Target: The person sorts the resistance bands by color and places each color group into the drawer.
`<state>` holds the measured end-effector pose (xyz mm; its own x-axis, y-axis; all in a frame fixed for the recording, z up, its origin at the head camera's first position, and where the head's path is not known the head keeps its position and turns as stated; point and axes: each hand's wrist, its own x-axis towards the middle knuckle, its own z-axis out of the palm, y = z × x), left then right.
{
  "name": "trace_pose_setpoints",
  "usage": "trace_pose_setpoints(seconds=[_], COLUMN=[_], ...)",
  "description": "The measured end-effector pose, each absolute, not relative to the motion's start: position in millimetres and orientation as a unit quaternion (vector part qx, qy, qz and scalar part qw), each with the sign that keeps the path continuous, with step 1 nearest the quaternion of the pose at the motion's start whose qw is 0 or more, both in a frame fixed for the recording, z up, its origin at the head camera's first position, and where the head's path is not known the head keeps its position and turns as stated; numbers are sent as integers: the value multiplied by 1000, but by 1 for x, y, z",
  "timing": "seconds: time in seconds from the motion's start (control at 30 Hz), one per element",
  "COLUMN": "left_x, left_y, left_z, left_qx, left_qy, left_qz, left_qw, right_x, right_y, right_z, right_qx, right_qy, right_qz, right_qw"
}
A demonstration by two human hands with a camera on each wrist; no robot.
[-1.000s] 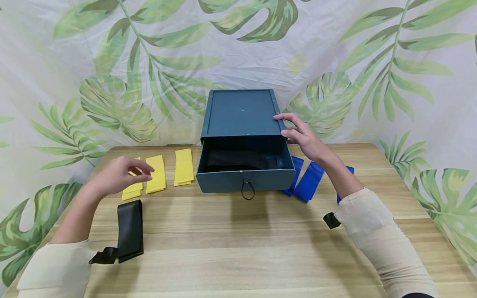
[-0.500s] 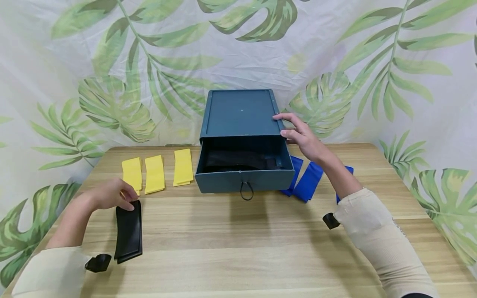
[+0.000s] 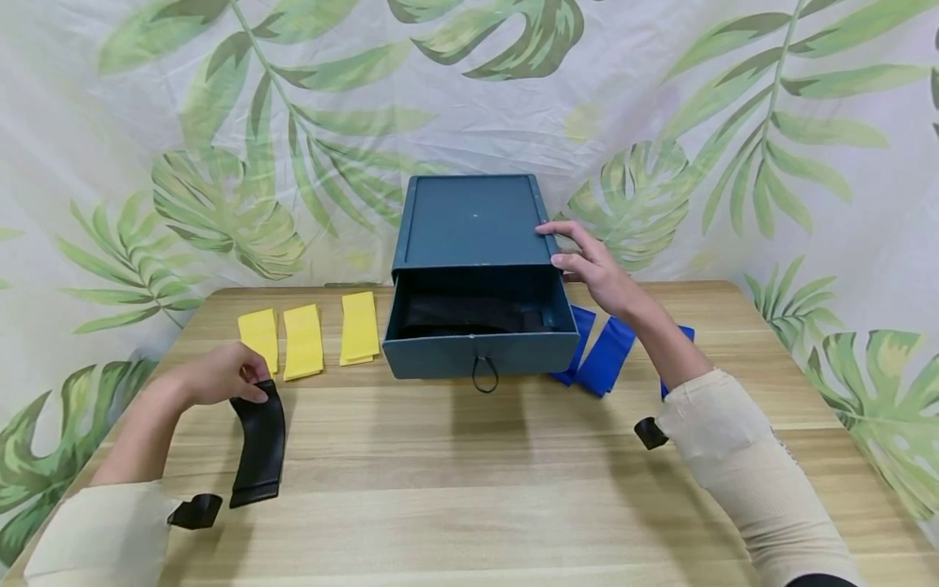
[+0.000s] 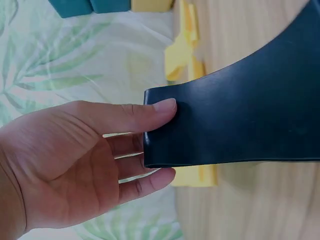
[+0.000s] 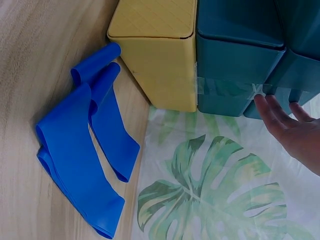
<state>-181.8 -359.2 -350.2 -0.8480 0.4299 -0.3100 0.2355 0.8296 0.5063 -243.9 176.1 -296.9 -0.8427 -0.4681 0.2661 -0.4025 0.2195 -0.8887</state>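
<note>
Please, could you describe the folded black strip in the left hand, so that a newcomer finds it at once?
Start at the blue box with its drawer open, in the middle of the head view. Look left to the three yellow strips, then slightly nearer, to the left hand. It pinches the black strip by one end; unlike its yellow neighbours, this strip is black and held.

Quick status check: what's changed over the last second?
The left hand has moved left and nearer the person, and now pinches the far end of the glossy black folded band, which has shifted slightly away and bent. The right hand stays on the edge of the dark teal box; its drawer remains open and the flat blue strips look unmoved.
</note>
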Motion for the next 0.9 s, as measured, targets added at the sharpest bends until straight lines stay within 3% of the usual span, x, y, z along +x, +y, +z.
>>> trace_pose_setpoints(seconds=[0.3,0.67,0.9], left_x=[-173,-157,-154], left_y=[-338,-306,-289], left_z=[-318,-272,-251], left_qx=[203,247,250], left_qy=[930,904,879], left_qz=[240,345,406], left_qw=[189,52,0], right_x=[-245,-245,-244], right_y=[175,175,175], right_z=[-296,-296,-297], right_qx=[-279,-274,-273], right_qy=[779,781,781], right_qz=[-560,-561,-562], right_qw=[28,28,30])
